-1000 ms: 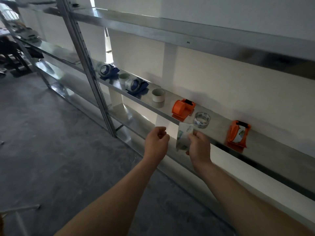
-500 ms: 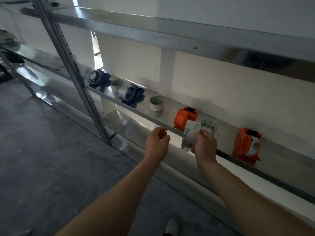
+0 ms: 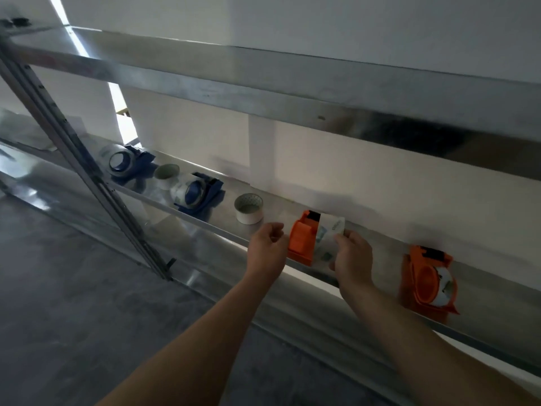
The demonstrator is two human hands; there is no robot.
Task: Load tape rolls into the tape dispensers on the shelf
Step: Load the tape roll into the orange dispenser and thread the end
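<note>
An empty orange tape dispenser [image 3: 301, 238] stands on the metal shelf [image 3: 383, 247]. My right hand [image 3: 352, 256] pinches a clear, printed piece [image 3: 330, 230] upright against the dispenser's right side; I cannot tell whether it is a wrapper or tape. My left hand [image 3: 268, 244] is a closed fist at the shelf's front edge, just left of the dispenser, with nothing visible in it. Whatever lies behind the clear piece is hidden. A second orange dispenser [image 3: 427, 276], further right, carries a clear roll.
A white tape roll [image 3: 248, 208] stands left of the orange dispenser. Beyond it are two blue dispensers [image 3: 194, 194] [image 3: 124, 162] with clear rolls and another white roll [image 3: 167, 172] between them. A slanted metal upright [image 3: 73, 159] crosses at left; an upper shelf [image 3: 263, 92] overhangs.
My right hand has carried the clear piece up from below the shelf edge to beside the orange dispenser, and it now covers the clear roll on the shelf. My left fist has risen to the edge.
</note>
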